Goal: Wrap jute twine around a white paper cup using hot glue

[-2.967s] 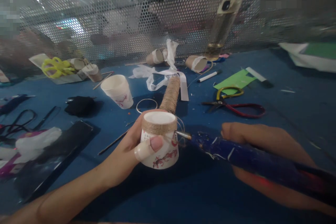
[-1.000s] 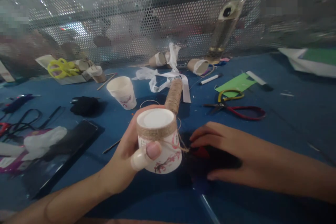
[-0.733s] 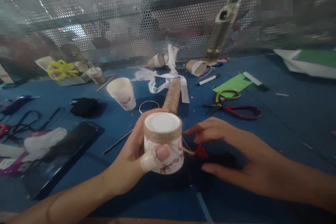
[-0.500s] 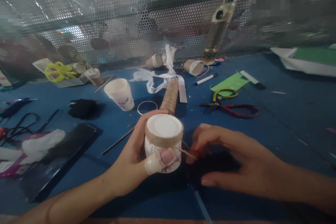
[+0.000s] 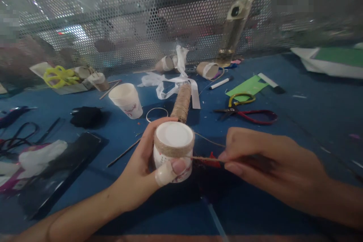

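An upside-down white paper cup [image 5: 173, 134] sits in my left hand [image 5: 150, 170], with my fingers around its far side and my bandaged thumb across the front. Brown twine [image 5: 172, 151] is wound in a band close below the cup's bottom rim. From that band one strand [image 5: 204, 158] runs taut to the right, pinched between the thumb and fingers of my right hand [image 5: 263, 170]. A second length trails behind it from the same hand toward the twine spool [image 5: 182, 102], which lies beyond the cup. Something small and red shows under the strand.
Left of the spool stands a stack of paper cups [image 5: 126, 100]. Red-and-yellow handled cutters [image 5: 244, 111] lie to the right, near green paper [image 5: 246, 87]. A glue stick [image 5: 215, 215] is at the front. Behind stand a clear bottle [image 5: 234, 26] and a perforated metal screen [image 5: 136, 19].
My right hand has moved right and closed from a loose, spread shape into a pinch on the twine. The strand now stretches straight from the cup. My left hand keeps its hold.
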Motion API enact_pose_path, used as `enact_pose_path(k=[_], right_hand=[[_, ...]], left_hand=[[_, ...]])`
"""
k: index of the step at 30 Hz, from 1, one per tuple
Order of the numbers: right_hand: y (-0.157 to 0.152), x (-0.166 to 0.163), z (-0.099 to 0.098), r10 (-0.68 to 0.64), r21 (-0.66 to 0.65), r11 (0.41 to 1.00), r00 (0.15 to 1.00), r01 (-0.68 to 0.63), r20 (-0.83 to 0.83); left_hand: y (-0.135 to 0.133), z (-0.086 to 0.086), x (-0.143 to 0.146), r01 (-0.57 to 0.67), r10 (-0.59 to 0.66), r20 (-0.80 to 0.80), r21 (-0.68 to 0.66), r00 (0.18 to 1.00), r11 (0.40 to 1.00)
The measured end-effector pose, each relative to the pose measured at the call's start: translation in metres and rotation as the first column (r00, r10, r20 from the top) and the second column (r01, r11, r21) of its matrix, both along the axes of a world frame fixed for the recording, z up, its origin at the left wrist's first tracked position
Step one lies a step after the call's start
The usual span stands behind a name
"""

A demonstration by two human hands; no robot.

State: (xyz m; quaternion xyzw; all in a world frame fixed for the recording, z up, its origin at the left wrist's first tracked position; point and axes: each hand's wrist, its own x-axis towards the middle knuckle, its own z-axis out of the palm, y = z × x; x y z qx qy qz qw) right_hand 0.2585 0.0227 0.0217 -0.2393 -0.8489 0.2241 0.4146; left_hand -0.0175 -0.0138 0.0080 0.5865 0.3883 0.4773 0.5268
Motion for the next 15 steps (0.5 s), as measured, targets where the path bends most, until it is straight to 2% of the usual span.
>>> enact_pose_path(k=[8,15], right_hand=[[0.0,-0.003,0.005,-0.083,0.187,0.98,0.995,0.071,0.057],[-0.004,0.003,-0.009,-0.138,0.212,0.97,0.989,0.123,0.057]], left_hand=[[-0.001,-0.001,0.001,-0.023,0.024,-0.013,0.042,1.0,0.999],[0.0,-0.005,0.002,0.011,-0.008,-0.028,0.102,1.0,0.995]])
